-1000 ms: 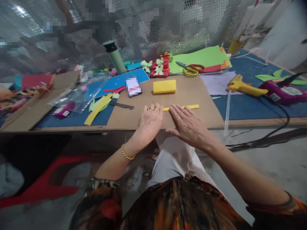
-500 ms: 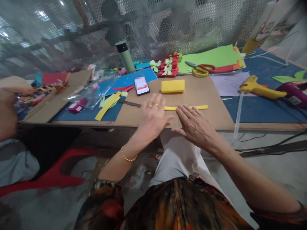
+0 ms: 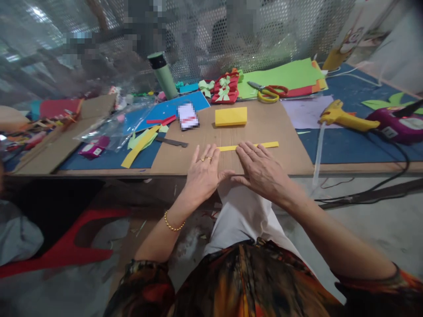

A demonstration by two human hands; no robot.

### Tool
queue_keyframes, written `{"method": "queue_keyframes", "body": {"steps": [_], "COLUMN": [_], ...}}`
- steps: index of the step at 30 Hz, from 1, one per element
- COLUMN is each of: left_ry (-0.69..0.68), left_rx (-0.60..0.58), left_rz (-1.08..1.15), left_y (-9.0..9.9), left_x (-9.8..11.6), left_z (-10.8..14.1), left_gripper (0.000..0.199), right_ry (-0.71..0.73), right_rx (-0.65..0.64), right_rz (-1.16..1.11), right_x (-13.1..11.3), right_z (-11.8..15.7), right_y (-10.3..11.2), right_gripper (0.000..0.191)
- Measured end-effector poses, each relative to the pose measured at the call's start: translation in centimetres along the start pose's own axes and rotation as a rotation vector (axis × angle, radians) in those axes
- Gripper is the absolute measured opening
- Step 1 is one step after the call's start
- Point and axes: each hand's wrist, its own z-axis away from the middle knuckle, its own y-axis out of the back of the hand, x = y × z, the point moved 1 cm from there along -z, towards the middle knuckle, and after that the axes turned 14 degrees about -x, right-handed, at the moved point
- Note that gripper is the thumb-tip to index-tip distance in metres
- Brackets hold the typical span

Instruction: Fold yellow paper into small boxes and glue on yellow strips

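Yellow paper strip [image 3: 228, 148] lies on the cardboard sheet [image 3: 284, 125], left hand [image 3: 203, 174] and right hand [image 3: 264, 171] against it, fingers outstretched, gripping nothing; even, flat pressure should keep it straight.

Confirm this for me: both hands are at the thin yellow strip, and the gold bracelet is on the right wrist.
Not quite: the head view shows the gold bracelet on the left wrist, not the right. The rest holds: the left hand and right hand are both at the thin yellow strip.
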Motion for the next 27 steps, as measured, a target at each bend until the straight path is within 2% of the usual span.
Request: {"method": "queue_keyframes", "body": {"steps": [6,9,12,14,17,20,23,27], "left_ry": [0.083,0.036,-0.109,-0.147,-0.139,-0.136,-0.117,-0.116], "left_rx": [-0.055,-0.016,-0.006,-0.029,-0.064,-0.114,-0.139,-0.136], "left_rz": [-0.044,-0.049,-0.011,0.016,0.032,0.049,0.047,0.025], "left_y": [1.3,1.7,0.9,0.1,-0.5,-0.1,0.4,0.4], "left_x": [1.8,2.6,2.2,1.7,1.4,1.7,2.1,2.4], "left_z": [-1.2,-2.0,-2.7,-3.1,-3.2,-3.0,-2.9,-2.8], "left_gripper": [0.105,0.096,0.097,0.104,0.111,0.112,0.11,0.107], "right_ry": [-0.022,-0.045,-0.037,-0.032,-0.029,-0.013,-0.018,-0.139], "right_rx": [-0.039,-0.069,-0.072,-0.059,-0.036,0.002,0.008,0.015], "right_rz": [-0.04,-0.07,-0.088,-0.085,-0.077,-0.058,0.006,0.098], "right_x": [-0.2,-0.4,-0.7,-0.8,-0.6,-0.2,0.5,1.5], "right_z": [-0.6,-0.8,-0.8,-0.8,-0.6,-0.5,-0.1,1.6], "right_y": [0.0,0.2,0.5,0.5,0.2,-0.1,-0.1,0.4], "right_gripper": [0.08,0.086,0.085,0.084,0.077,0.068,0.068,0.076]}}
